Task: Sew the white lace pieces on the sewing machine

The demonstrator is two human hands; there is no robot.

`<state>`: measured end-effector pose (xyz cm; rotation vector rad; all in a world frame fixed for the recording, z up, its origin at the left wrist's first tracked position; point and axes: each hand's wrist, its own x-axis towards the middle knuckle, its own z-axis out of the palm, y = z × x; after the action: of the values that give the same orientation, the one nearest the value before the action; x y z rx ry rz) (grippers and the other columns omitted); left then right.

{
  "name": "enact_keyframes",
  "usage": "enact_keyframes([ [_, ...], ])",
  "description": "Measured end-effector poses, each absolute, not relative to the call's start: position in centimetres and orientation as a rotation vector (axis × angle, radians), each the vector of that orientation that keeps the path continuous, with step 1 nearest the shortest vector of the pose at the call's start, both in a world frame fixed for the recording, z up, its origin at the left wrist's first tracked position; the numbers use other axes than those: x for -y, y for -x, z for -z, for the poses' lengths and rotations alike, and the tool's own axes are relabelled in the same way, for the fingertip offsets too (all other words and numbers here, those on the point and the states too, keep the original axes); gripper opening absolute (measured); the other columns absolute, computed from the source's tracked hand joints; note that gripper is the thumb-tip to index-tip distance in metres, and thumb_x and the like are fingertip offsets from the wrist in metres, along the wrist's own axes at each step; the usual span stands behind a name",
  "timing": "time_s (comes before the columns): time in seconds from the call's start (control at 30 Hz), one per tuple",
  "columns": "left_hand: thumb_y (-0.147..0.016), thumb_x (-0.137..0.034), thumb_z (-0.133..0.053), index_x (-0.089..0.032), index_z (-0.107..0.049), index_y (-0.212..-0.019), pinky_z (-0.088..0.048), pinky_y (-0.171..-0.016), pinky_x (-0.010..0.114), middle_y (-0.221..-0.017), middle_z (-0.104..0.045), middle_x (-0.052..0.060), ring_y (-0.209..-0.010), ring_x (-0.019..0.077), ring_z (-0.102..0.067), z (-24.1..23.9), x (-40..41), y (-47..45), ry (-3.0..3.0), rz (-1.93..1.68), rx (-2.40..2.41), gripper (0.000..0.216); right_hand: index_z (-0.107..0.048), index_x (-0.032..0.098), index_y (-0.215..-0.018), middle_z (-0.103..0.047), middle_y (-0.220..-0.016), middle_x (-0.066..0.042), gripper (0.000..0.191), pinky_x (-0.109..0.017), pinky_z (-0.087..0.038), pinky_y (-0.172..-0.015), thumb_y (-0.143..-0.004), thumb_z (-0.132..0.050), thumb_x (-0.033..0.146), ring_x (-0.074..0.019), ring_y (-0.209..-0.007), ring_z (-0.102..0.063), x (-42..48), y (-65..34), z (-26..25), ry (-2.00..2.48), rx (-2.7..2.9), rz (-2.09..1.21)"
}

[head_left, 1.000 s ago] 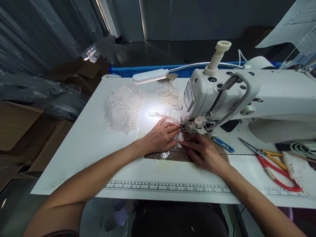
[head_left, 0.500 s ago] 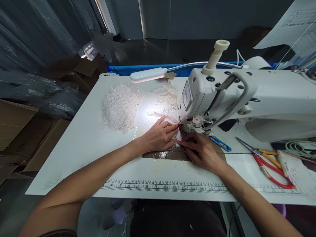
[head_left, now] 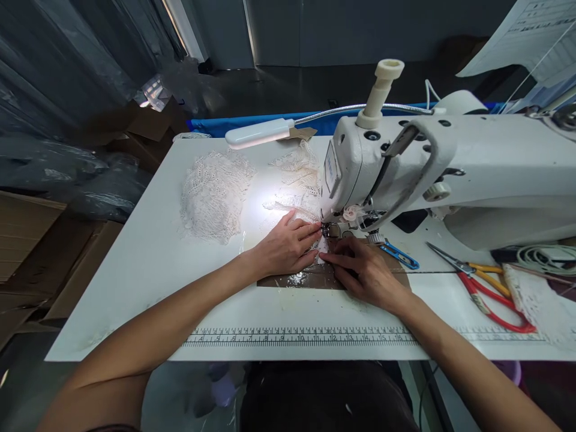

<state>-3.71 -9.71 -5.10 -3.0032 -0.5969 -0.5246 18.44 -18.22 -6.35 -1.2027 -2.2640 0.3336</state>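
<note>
A small white lace piece [head_left: 320, 245] lies flat under the sewing machine's needle [head_left: 324, 228], fingertips pinning its edges

Lamp [head_left: 258, 132] glare mid-table — edges dim, warped.

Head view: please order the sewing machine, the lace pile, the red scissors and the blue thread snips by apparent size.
1. sewing machine
2. lace pile
3. red scissors, though nearness to the camera may enlarge them
4. blue thread snips
</note>
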Motion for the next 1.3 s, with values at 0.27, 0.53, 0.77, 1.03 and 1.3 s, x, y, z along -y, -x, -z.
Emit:
enact_keyframes([
  [0.27,-0.095,-0.026,-0.043,-0.010,-0.058,-0.114,-0.038,-0.106,0.054,-0.117,-0.062,0.014,-0.095,0.0214,-0.061,5.1,10.2,3.4,2.895,0.622,0.562,0.029,-0.062,0.030,-0.125,-0.060,-0.107,-0.008,0.040,-0.039,-0.053,-0.082,-0.087,-0.056,0.018,-0.0210,-0.095,-0.060,18.2,-18.5,6.2,1.211,2.277,-0.319],
  [0.53,-0.094,-0.023,-0.045,-0.015,-0.064,-0.095,-0.040,-0.105,0.053,-0.105,-0.066,0.008,-0.083,0.0166,-0.061,4.9,10.3,3.5,2.912,0.628,0.445,0.021,-0.061,0.030,-0.126,-0.058,-0.107,-0.009,0.040,-0.040,-0.054,-0.081,-0.088,-0.054,0.019,-0.0217,-0.095,-0.059,18.2,-18.5,5.9,1.223,2.320,-0.319],
  [0.77,-0.092,-0.024,-0.048,-0.017,-0.065,-0.100,-0.038,-0.107,0.055,-0.111,-0.064,0.007,-0.085,0.0174,-0.061,4.6,10.2,3.5,2.957,0.579,0.514,0.020,-0.058,0.029,-0.130,-0.061,-0.106,-0.009,0.044,-0.039,-0.055,-0.078,-0.087,-0.054,0.017,-0.0221,-0.093,-0.060,18.3,-18.4,5.8,1.255,2.328,-0.312],
  [1.03,-0.096,-0.027,-0.043,-0.015,-0.062,-0.108,-0.039,-0.107,0.052,-0.111,-0.062,0.008,-0.085,0.0174,-0.059,4.4,9.7,3.3,2.952,0.519,0.569,0.025,-0.065,0.023,-0.121,-0.062,-0.104,-0.011,0.037,-0.035,-0.054,-0.075,-0.089,-0.048,0.016,-0.0204,-0.088,-0.061,17.9,-18.1,5.8,1.304,2.291,-0.313],
  [1.3,-0.097,-0.029,-0.042,-0.016,-0.064,-0.100,-0.042,-0.099,0.048,-0.095,-0.061,0.007,-0.084,0.0191,-0.056,4.1,9.3,2.7,2.945,0.469,0.685,0.026,-0.064,0.023,-0.124,-0.064,-0.100,-0.012,0.039,-0.029,-0.049,-0.055,-0.089,-0.046,0.020,-0.0208,-0.077,-0.061,17.2,-17.8,5.8,1.439,2.327,-0.127],
])
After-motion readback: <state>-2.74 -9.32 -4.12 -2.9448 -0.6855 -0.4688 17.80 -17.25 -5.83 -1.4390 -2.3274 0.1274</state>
